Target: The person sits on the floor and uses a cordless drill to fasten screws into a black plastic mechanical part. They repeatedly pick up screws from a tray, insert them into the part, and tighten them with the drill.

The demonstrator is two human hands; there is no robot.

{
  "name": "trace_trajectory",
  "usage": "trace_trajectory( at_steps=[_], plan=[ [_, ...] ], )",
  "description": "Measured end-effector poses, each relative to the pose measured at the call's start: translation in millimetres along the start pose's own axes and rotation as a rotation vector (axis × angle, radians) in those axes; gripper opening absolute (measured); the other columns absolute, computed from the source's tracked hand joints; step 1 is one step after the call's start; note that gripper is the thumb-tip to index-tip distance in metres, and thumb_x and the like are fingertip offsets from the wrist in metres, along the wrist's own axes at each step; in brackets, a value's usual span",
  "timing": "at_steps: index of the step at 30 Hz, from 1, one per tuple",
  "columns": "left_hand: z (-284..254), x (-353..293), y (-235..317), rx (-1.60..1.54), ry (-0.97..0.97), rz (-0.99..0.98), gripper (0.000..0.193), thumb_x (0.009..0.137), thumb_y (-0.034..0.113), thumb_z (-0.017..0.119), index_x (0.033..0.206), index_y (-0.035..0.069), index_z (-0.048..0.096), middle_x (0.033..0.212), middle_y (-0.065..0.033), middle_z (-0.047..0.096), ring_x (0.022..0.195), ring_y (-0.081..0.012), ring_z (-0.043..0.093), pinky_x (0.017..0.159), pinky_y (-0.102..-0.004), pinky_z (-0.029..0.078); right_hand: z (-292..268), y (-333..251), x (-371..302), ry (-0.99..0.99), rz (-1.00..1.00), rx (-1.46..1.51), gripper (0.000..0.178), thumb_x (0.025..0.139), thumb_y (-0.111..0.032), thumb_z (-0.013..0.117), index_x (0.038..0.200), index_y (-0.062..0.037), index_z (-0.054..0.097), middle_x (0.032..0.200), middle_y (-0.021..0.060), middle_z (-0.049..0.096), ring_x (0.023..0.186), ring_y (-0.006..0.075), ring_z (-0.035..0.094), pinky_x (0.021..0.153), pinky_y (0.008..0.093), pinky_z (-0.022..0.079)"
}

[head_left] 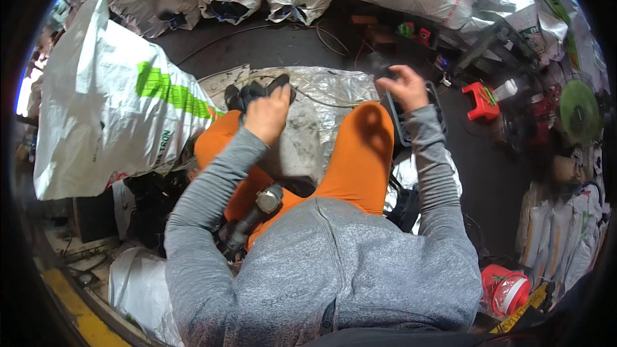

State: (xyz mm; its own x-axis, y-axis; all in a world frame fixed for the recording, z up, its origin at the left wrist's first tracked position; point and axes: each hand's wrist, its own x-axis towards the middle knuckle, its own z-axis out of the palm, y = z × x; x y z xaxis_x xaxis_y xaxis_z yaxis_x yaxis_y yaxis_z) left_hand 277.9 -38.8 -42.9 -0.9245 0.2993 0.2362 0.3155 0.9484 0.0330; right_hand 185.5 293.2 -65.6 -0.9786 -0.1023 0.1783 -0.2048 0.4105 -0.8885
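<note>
Head view: black pieces (256,91), upper left of centre, are partly covered by the left hand (267,117); the right hand (406,88), half-curled, is held beside a dark tray (400,130), upper right of centre; grasp of either cannot be told.

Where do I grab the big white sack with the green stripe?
I'd pinch the white sack by its pointed top corner, coming from above, because that corner sticks up like an ear over the rest. The left hand looks nearer than the right hand, but its fingers are on some dark pieces.
</note>
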Motion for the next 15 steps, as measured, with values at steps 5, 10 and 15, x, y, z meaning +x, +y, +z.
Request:
trace_trajectory(
  at_steps=[5, 10, 15],
  plan=[
    [150, -34, 35, 0.084, -0.228, 0.082, 0.044, 0.086, 0.013, 0.049, 0.127, -0.001, 0.046, 0.113, -0.0204, 0.058, 0.064, -0.0269, 0.068, 0.046, -0.0389, 0.053, 55, -5, -42, -0.15, -0.067, -0.247, 0.045, 0.07, -0.026, 0.084, 0.103, -0.006, 0.062, 0.059, -0.0066, 0.036, 0.054, 0.0038, 0.031, 0.049, 0.0213, 0.028],
    [185, -62, 64, 0.011, -0.671, 0.214, 0.053, 0.088, 0.021, 0.049, 0.136, 0.001, 0.039, 0.136, -0.0223, 0.045, 0.08, -0.0326, 0.068, 0.065, -0.0424, 0.056, 114, 3, -77, -0.289, -0.109, -0.294, 0.051, 0.067, -0.033, 0.083, 0.109, -0.0128, 0.061, 0.064, 0.0041, 0.054, 0.057, 0.016, 0.054, 0.056, 0.0294, 0.045],
    [124, -105, 5, -0.763, -0.784, -0.035, 0.056, 0.082, 0.032, 0.066, 0.127, 0.002, 0.051, 0.12, -0.0207, 0.058, 0.101, -0.032, 0.062, 0.085, -0.04, 0.05, 173, 7, -82, -0.648, -0.199, -0.488, 0.049, 0.076, -0.034, 0.073, 0.119, -0.0184, 0.054, 0.097, 0.0121, 0.067, 0.089, 0.0327, 0.065, 0.075, 0.0428, 0.051]
  ],
)
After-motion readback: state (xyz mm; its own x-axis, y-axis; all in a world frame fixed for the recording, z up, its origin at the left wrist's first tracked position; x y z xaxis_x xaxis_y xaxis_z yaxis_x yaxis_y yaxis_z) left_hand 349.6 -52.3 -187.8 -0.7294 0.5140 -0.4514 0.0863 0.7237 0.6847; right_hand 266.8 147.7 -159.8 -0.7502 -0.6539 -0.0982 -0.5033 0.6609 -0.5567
